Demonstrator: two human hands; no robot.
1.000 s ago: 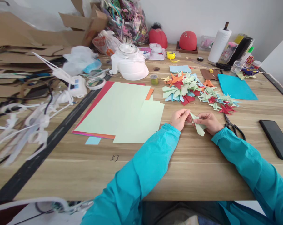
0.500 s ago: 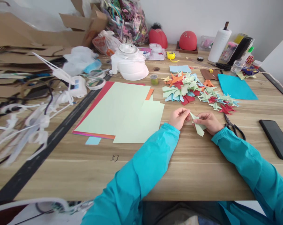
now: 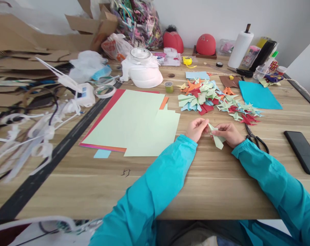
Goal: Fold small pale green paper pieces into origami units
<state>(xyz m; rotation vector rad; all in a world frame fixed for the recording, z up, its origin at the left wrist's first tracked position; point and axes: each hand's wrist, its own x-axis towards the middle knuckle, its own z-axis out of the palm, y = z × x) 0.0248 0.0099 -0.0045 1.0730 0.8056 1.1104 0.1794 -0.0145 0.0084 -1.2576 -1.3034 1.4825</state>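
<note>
Both of my hands hold one small folded piece of pale green paper just above the wooden table. My left hand pinches its upper left tip. My right hand grips its right side with curled fingers, and a pointed flap hangs down between the hands. Both arms wear teal sleeves. A heap of folded paper figures in green, red, orange and blue lies just beyond my hands.
Large pale green sheets over red and orange ones lie to the left. Black scissors and a dark phone lie to the right. A teal sheet, a paper towel roll, cardboard and plastic clutter crowd the back and left.
</note>
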